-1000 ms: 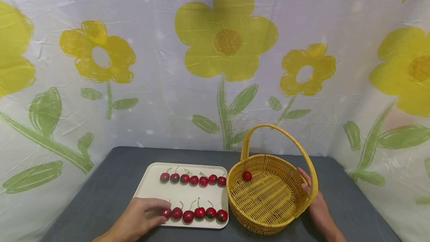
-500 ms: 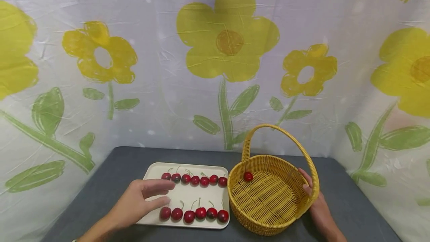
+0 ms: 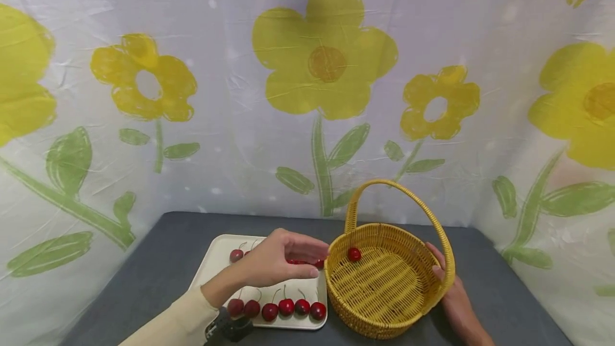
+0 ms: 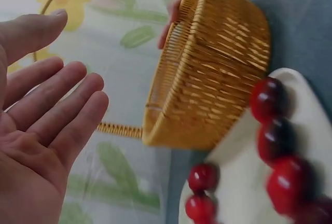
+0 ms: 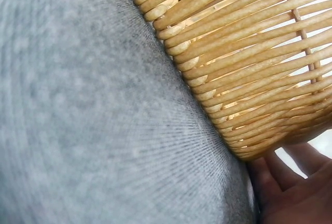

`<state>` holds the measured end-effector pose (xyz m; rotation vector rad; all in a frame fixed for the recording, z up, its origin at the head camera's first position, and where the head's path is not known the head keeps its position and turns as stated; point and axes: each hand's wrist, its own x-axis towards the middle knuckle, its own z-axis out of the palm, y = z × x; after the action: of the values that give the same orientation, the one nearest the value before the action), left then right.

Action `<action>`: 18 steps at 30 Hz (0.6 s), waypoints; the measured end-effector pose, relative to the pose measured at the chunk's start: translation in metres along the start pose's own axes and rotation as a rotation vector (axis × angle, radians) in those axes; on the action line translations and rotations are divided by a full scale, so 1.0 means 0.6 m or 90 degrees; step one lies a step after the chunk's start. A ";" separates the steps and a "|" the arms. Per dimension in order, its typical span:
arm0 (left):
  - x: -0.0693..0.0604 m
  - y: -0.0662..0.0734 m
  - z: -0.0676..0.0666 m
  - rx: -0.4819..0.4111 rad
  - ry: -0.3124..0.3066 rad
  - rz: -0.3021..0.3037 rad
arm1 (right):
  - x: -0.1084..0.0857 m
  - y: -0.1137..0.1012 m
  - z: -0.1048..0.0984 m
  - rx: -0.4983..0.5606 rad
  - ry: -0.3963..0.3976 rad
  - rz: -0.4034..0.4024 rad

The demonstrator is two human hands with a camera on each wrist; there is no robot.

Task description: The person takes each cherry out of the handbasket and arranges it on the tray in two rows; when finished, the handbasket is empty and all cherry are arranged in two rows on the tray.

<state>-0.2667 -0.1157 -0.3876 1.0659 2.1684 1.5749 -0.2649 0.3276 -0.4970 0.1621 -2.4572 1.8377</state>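
My left hand (image 3: pixel 283 258) hovers over the white tray, fingers extended toward the basket and thumb apart. Its bare palm shows in the left wrist view, with nothing held. On the tray (image 3: pixel 211 260) lie two rows of dark red cherries with stems. The front row (image 3: pixel 286 307) is visible; my hand and forearm cover much of the back row (image 3: pixel 236 256). To the right stands a yellow wicker basket (image 3: pixel 370 319) with a tall handle and one cherry (image 3: pixel 354 253) inside. My right hand (image 3: pixel 456 298) holds its right side at the rim.
Everything stands on a dark grey table (image 3: pixel 173 239). Behind it hangs a pale cloth (image 3: pixel 221 122) printed with yellow flowers. The basket's arched handle (image 3: pixel 399 185) rises above its bowl, right beside the tray.
My left hand has risen from the front row's left end and moved right across the tray, near the basket's rim. The right hand and basket stay where they were.
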 end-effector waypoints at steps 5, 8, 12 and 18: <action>0.080 0.004 0.020 0.061 -0.045 0.020 | -0.001 -0.001 0.001 -0.010 0.006 0.005; 0.126 0.008 0.033 0.104 -0.077 0.007 | -0.002 -0.001 0.001 -0.010 0.010 0.003; 0.186 0.009 0.053 0.204 -0.124 -0.002 | -0.002 0.000 0.001 -0.003 0.013 -0.006; 0.257 0.007 0.086 0.393 -0.198 -0.004 | -0.001 0.002 0.002 -0.002 0.016 -0.022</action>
<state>-0.3426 0.0275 -0.3718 1.3517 2.4674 0.6617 -0.2646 0.3268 -0.4987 0.1789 -2.4253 1.8118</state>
